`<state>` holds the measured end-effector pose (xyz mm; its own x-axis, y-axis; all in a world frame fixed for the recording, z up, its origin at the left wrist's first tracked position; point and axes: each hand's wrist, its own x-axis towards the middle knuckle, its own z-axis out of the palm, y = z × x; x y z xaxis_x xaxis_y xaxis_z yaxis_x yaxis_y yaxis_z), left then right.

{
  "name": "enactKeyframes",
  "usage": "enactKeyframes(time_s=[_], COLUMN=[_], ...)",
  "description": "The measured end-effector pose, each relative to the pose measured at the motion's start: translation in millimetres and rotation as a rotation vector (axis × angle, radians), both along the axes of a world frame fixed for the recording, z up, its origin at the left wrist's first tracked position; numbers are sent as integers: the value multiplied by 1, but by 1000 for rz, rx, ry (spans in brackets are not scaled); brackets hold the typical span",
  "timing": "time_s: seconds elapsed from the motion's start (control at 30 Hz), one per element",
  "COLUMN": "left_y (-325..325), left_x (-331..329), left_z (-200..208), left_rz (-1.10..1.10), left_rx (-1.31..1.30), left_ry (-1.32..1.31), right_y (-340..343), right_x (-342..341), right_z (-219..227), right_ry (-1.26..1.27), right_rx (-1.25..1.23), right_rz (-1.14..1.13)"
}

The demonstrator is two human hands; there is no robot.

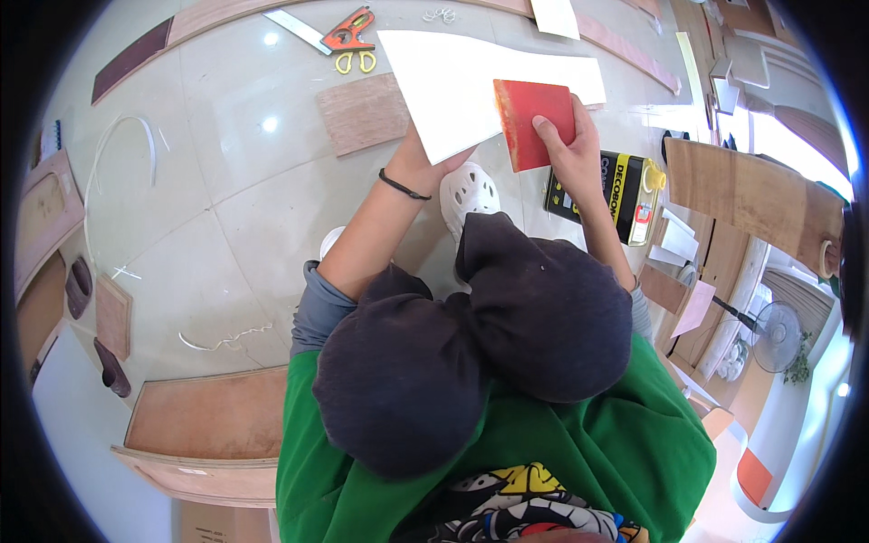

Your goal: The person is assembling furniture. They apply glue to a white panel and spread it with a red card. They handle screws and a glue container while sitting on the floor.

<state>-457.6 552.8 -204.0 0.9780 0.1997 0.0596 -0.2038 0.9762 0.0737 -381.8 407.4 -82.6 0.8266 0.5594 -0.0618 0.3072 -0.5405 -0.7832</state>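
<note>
My left hand point(433, 163) is under the near edge of a white sheet point(444, 90) and holds it up; its fingers are mostly hidden beneath. In my right hand point(577, 149) is a flat red square piece point(520, 127) with a worn, pale left edge, the thumb lying on its face. This red piece overlaps the sheet's right part; whether the two touch I cannot tell. Beyond the sheet to the left lie a combination square point(348, 32) with a red head and scissors point(356, 62) with yellow handles. A thin wooden board point(362, 113) is partly covered by the sheet.
A black-and-yellow can point(588, 195) with a yellow cap lies near my right forearm. White strips point(226, 342) are scattered on the tiled floor point(235, 172). A wooden tray-like panel point(208, 416) is at the near left. Boards and a fan point(778, 335) stand at the right.
</note>
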Motion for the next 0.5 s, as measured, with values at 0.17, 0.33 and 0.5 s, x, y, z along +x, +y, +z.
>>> enactKeyframes(time_s=[0.17,0.33,0.5], left_y=[-5,-7,-3], left_x=[4,3,-2], left_z=[2,15,31], left_rz=[16,-4,-131], left_rx=[81,129,66], left_ry=[23,153,291], right_y=[3,17,37], right_x=[-2,-17,-37], right_z=[-3,14,34], right_ry=[6,23,112], right_rx=[-23,-21,135], right_rz=[32,53,123])
